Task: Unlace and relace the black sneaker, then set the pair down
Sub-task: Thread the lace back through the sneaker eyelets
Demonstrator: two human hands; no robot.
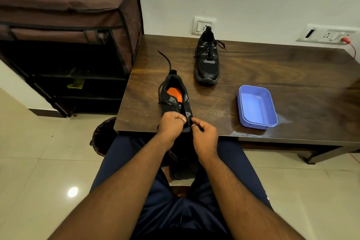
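A black sneaker [174, 99] with an orange insole lies near the front edge of the dark wooden table [272, 76], toe toward me. Its black lace [165, 60] is loose and trails past the heel toward the back of the table. My left hand [171, 124] grips the sneaker's toe end with curled fingers. My right hand [204, 130] pinches the lace at the lowest eyelets on the sneaker's right side. The second black sneaker [207, 58] stands laced farther back on the table, heel toward the wall.
A shallow blue plastic tray [257, 107] sits on the table to the right of the sneakers. A brown fabric shoe rack [68, 35] stands at the left, against the table's end. A dark wastebasket [103, 134] sits on the floor by my left knee.
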